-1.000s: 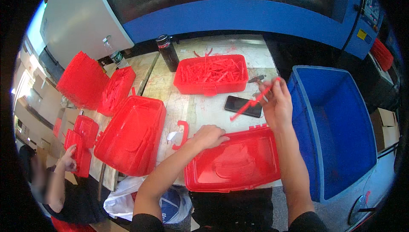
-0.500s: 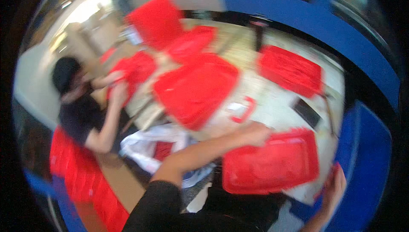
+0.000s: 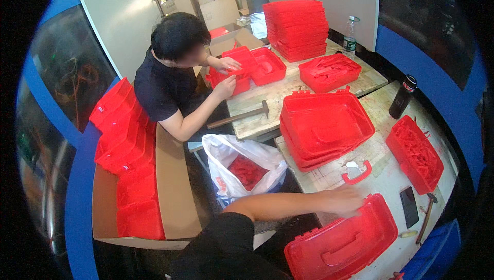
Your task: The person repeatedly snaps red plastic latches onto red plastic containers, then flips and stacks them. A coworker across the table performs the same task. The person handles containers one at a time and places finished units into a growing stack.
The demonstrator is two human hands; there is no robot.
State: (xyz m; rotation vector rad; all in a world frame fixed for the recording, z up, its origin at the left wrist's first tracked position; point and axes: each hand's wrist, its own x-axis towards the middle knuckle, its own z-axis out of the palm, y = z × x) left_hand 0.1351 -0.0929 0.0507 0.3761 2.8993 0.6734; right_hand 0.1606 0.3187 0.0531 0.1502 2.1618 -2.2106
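Note:
A shallow red plastic case shell with a moulded handle shape lies in front of me, tilted toward the lower right. My left hand is over its upper left edge; motion blur smears the fingers, so I cannot tell whether it grips anything. At the bottom edge of the picture, a sliver of what looks like my right hand shows beside the shell's near corner, mostly cut off. Beyond my left hand lie a loose red handle and a stack of red case shells.
A co-worker handles a red case across the table. Around are a hammer, a white bag of red pieces, a filled red bin, a phone, a black flask and a carton of red cases.
My view has swung left and steadied, showing more of the co-worker and carton. My right hand has dropped almost out of view. The shell's toothed edge now points to the left.

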